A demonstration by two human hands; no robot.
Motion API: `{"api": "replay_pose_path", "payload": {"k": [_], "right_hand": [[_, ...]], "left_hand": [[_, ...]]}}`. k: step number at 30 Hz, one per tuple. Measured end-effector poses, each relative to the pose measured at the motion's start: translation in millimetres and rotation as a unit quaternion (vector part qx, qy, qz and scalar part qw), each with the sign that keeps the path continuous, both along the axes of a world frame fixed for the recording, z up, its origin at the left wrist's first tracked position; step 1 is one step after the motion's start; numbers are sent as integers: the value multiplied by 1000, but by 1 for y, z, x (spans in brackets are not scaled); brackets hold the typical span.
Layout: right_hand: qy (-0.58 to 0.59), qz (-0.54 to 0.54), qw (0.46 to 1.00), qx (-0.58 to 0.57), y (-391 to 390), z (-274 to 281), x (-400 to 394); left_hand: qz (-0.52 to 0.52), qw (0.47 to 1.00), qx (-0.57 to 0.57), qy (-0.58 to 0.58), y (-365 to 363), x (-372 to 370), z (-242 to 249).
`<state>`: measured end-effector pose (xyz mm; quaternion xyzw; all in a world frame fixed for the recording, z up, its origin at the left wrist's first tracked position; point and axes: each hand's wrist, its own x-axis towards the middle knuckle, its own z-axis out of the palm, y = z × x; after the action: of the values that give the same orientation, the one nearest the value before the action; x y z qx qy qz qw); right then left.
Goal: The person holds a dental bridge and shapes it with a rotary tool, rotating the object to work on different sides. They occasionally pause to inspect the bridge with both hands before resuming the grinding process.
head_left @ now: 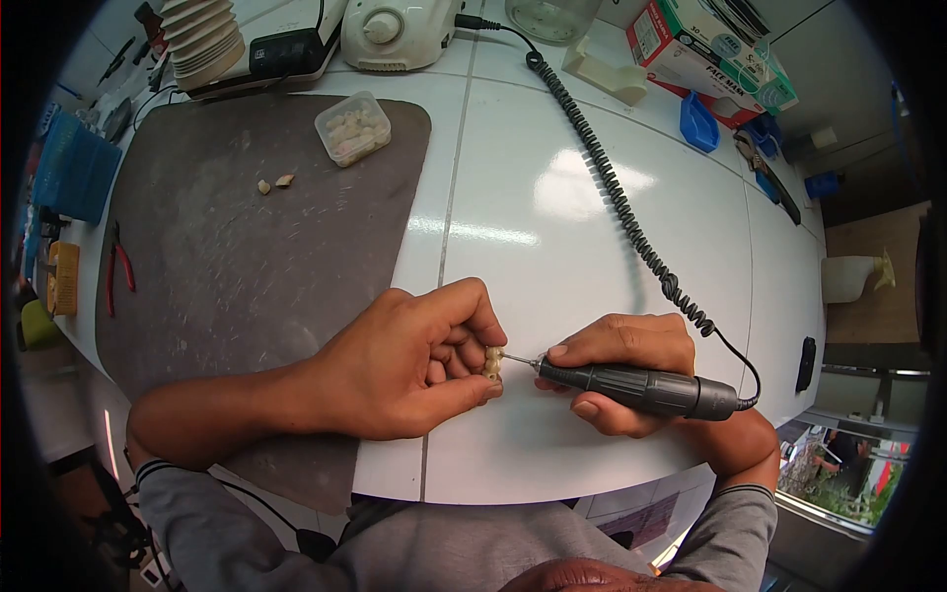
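Observation:
Between its thumb and forefinger my left hand [409, 360] pinches a small cream-coloured piece [492, 363], its other fingers curled in. My right hand [623, 370] is wrapped round a black rotary handpiece [646, 390]. The handpiece's thin metal bit [520, 359] points left, and its tip is at the cream piece; whether they touch is too small to tell. A coiled black cord [617, 197] runs from the handpiece's rear up to a white control box [397, 35].
On the dark mat [266, 237] are a clear tub [353, 128] of pale pieces, two loose bits [274, 185] and red pliers [122, 266]. A blue scoop [698, 123], boxes [705, 64] and a black-handled tool [769, 178] lie at the back right; a blue bin [77, 163] stands left.

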<state>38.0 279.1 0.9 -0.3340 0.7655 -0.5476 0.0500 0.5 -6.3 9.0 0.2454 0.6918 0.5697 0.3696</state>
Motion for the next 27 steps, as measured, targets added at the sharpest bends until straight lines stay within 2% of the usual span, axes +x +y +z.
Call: {"api": "replay_pose_path", "payload": {"k": [19,27], "right_hand": [[33,-2,999,1,-1,-3,-1],[9,2,1000,-2,1,-2,0]], "left_hand": [[-29,999,-13,-15,1,-2,5],[-35,999,-5,-14,1,-2,3]]}}
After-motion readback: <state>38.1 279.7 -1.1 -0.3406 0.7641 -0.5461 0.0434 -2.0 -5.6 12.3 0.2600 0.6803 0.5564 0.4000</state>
